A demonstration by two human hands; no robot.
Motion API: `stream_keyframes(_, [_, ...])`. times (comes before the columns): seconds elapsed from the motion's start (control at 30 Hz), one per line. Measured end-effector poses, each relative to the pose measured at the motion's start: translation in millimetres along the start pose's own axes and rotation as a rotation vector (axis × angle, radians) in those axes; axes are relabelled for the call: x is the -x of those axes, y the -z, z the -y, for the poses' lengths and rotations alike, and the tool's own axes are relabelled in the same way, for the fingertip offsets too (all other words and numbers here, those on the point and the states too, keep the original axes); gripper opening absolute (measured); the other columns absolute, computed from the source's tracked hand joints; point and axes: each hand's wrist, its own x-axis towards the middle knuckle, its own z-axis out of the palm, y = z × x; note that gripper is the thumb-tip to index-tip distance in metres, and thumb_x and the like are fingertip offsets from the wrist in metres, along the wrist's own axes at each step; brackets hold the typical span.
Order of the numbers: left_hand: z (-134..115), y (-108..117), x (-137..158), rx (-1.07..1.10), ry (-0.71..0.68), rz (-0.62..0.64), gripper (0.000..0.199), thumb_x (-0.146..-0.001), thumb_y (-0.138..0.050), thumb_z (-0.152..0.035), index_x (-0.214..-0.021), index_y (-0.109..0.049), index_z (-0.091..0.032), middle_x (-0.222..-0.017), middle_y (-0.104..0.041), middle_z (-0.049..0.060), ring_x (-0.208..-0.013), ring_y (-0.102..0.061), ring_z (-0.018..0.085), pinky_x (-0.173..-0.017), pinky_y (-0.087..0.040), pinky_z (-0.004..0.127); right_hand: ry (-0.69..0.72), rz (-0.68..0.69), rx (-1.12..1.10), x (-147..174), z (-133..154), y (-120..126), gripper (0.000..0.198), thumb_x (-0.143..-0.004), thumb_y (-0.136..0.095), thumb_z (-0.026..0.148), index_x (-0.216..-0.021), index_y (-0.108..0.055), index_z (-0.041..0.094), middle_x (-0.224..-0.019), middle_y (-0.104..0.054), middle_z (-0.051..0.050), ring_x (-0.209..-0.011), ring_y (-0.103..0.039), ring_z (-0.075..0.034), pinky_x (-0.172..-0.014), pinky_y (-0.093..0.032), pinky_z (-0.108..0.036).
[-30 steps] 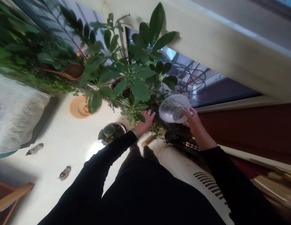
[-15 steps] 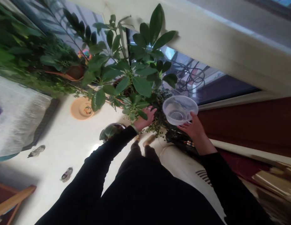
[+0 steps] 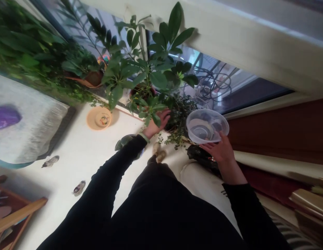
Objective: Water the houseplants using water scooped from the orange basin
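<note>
My right hand (image 3: 221, 149) grips a clear plastic bowl (image 3: 201, 130) by its near right side, thumb at the rim and fingers beneath. No contents can be made out in it. My left hand (image 3: 158, 123) reaches among the leaves with its fingers stretched out and apart, holding nothing. A leaf of the tall broad-leaved potted plant (image 3: 158, 80) partly covers that hand. Just right of my left fingers is a small-leaved bushy plant (image 3: 181, 113). Whether my fingers touch either plant, I cannot tell.
An orange basin (image 3: 92, 119) and another potted plant (image 3: 125, 140) stand on the pale floor. At left are a cloth-covered bed (image 3: 28, 118) and several plants along the window. A black bag (image 3: 200, 156) lies below the bowl. Shoes (image 3: 79, 188) lie at lower left.
The view has shifted, so most things sit further right. The bowl remains in my right hand, slightly lower right in view. My left hand is still open by the leaves, and my feet have moved.
</note>
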Motion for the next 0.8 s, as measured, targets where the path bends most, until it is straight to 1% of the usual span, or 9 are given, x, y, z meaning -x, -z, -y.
stream_keyframes(0.1, [-2,0,19,0.013,0.048,-0.028,0.042,-0.121,-0.05,-0.027,-0.156,-0.072,-0.019,-0.168,-0.072,0.015,-0.162,-0.064,0.026,-0.143,-0.046,0.045,0.007,0.048,0.008,3,-7,5,0.066,-0.085,-0.076,0.083,-0.134,-0.065,0.04,-0.119,-0.073,-0.011,-0.128,-0.077,-0.038,-0.103,-0.073,-0.068])
stream_keyframes(0.17, [-3,1,33,0.013,0.103,-0.011,0.041,-0.119,-0.051,-0.025,-0.153,-0.074,-0.018,-0.161,-0.077,0.016,-0.157,-0.069,0.028,-0.139,-0.05,0.047,-0.01,0.047,-0.037,9,-10,5,0.06,-0.088,-0.077,0.08,-0.132,-0.066,0.04,-0.121,-0.074,-0.011,-0.131,-0.077,-0.037,-0.104,-0.073,-0.066])
stream_keyframes(0.23, [-3,1,46,0.0,0.176,0.025,0.036,-0.118,-0.053,-0.023,-0.142,-0.08,-0.017,-0.147,-0.084,0.017,-0.145,-0.077,0.03,-0.131,-0.058,0.048,-0.033,0.016,-0.115,17,-13,2,0.056,-0.09,-0.079,0.073,-0.132,-0.067,0.039,-0.125,-0.074,-0.012,-0.136,-0.076,-0.036,-0.105,-0.073,-0.064])
stream_keyframes(0.3, [-2,2,57,-0.011,0.233,0.048,0.031,-0.117,-0.056,-0.021,-0.13,-0.083,-0.015,-0.137,-0.086,0.019,-0.133,-0.083,0.031,-0.123,-0.063,0.046,-0.051,-0.024,-0.188,29,-15,-2,0.052,-0.093,-0.078,0.066,-0.135,-0.068,0.037,-0.127,-0.074,-0.013,-0.138,-0.075,-0.035,-0.105,-0.074,-0.061])
stream_keyframes(0.37, [1,2,67,0.006,0.241,0.038,0.03,-0.115,-0.057,-0.016,-0.13,-0.083,-0.015,-0.142,-0.085,0.02,-0.137,-0.082,0.032,-0.125,-0.062,0.046,-0.065,-0.061,-0.247,42,-16,-6,0.048,-0.096,-0.075,0.06,-0.136,-0.069,0.034,-0.128,-0.074,-0.014,-0.139,-0.075,-0.034,-0.105,-0.074,-0.059])
stream_keyframes(0.47, [6,2,80,0.061,0.199,0.058,0.04,-0.114,-0.056,-0.012,-0.146,-0.079,-0.018,-0.153,-0.082,0.016,-0.153,-0.073,0.029,-0.136,-0.053,0.046,-0.064,-0.081,-0.302,63,-22,-10,0.041,-0.098,-0.076,0.056,-0.132,-0.071,0.033,-0.127,-0.077,-0.013,-0.139,-0.076,-0.034,-0.109,-0.072,-0.06])
stream_keyframes(0.53, [11,2,88,0.069,0.178,0.122,0.044,-0.114,-0.055,-0.012,-0.153,-0.076,-0.018,-0.159,-0.079,0.015,-0.158,-0.07,0.028,-0.14,-0.05,0.046,-0.031,-0.08,-0.327,78,-28,-14,0.038,-0.098,-0.077,0.056,-0.129,-0.072,0.034,-0.129,-0.079,-0.011,-0.139,-0.076,-0.034,-0.113,-0.07,-0.063])
stream_keyframes(0.67, [25,8,104,0.018,0.138,0.256,0.051,-0.114,-0.055,-0.013,-0.162,-0.07,-0.015,-0.175,-0.067,0.016,-0.164,-0.064,0.029,-0.143,-0.046,0.046,0.028,-0.095,-0.379,111,-47,-25,0.036,-0.097,-0.078,0.053,-0.129,-0.074,0.036,-0.141,-0.08,-0.008,-0.139,-0.077,-0.034,-0.117,-0.067,-0.067])
stream_keyframes(0.8, [35,19,111,-0.032,0.094,0.367,0.054,-0.113,-0.055,-0.014,-0.166,-0.068,-0.015,-0.18,-0.061,0.017,-0.168,-0.06,0.03,-0.145,-0.043,0.048,0.022,-0.09,-0.418,139,-69,-43,0.042,-0.096,-0.078,0.055,-0.133,-0.074,0.034,-0.144,-0.079,-0.012,-0.135,-0.078,-0.036,-0.111,-0.071,-0.063])
